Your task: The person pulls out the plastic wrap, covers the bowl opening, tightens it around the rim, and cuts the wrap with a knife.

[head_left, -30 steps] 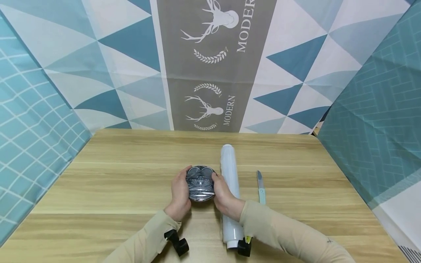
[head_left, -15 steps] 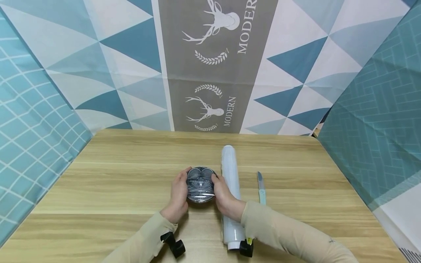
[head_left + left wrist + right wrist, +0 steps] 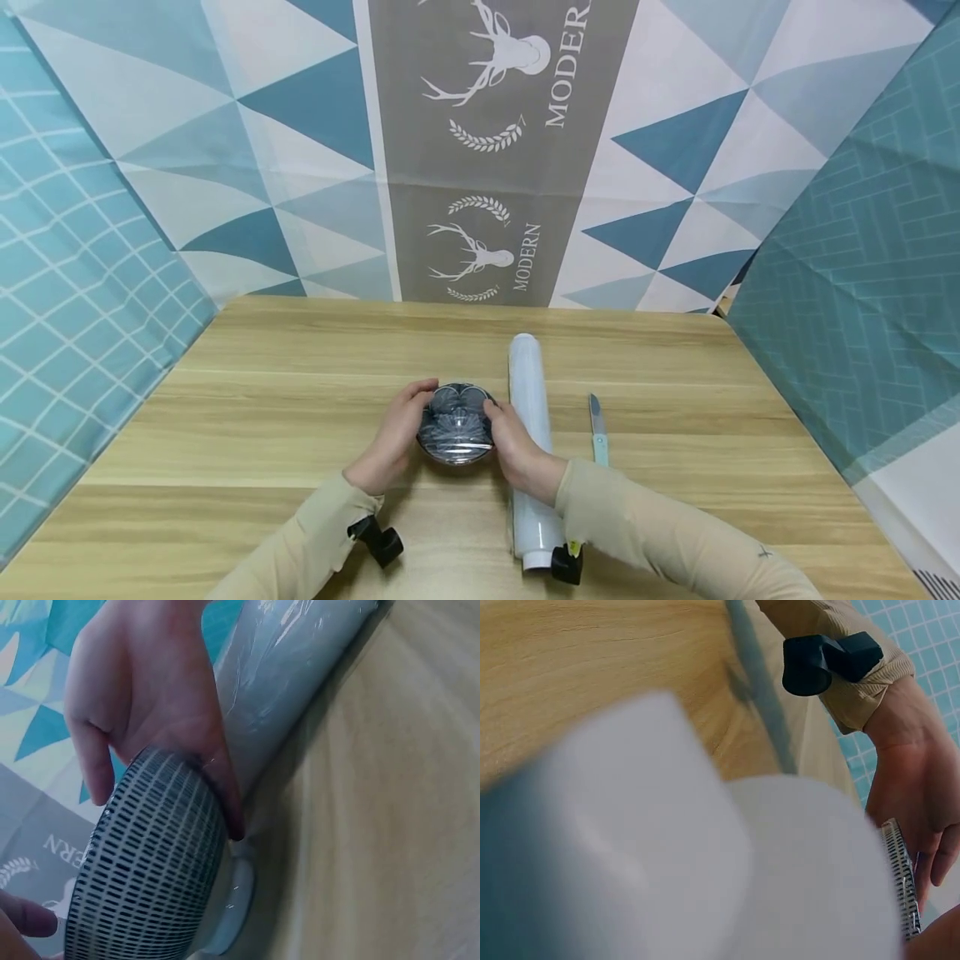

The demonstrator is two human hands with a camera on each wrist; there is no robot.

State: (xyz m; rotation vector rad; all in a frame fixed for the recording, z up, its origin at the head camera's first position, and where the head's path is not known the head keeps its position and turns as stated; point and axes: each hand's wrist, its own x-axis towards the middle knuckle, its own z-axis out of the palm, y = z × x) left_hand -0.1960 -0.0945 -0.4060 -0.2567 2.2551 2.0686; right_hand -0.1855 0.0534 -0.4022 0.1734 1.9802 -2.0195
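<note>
A round bowl (image 3: pixel 456 427) with clear plastic film stretched over its top is between both hands in the head view. Dark dashes on white pattern its outside (image 3: pixel 146 855), and its pale foot ring (image 3: pixel 238 904) shows close over the table. At the bowl's left side, my left hand (image 3: pixel 392 435) holds it, fingers lying along the far left rim. My right hand (image 3: pixel 519 450) grips the opposite side, thumb at the rim; the left wrist view shows its other fingers reaching under the bowl. Creases in the film cross the bowl's top.
A long roll of plastic wrap (image 3: pixel 529 383) lies just right of the bowl, partly beneath the right hand and wrist. Further right is a small knife (image 3: pixel 597 425) with a pale turquoise handle, partly hidden by the right sleeve. Patterned cloth (image 3: pixel 315 167) hangs behind the wooden table (image 3: pixel 300 400).
The left hand has slid left and back along the bowl's side, leaving more of that edge in sight. The right hand keeps its grip. The whole head view has shifted slightly.
</note>
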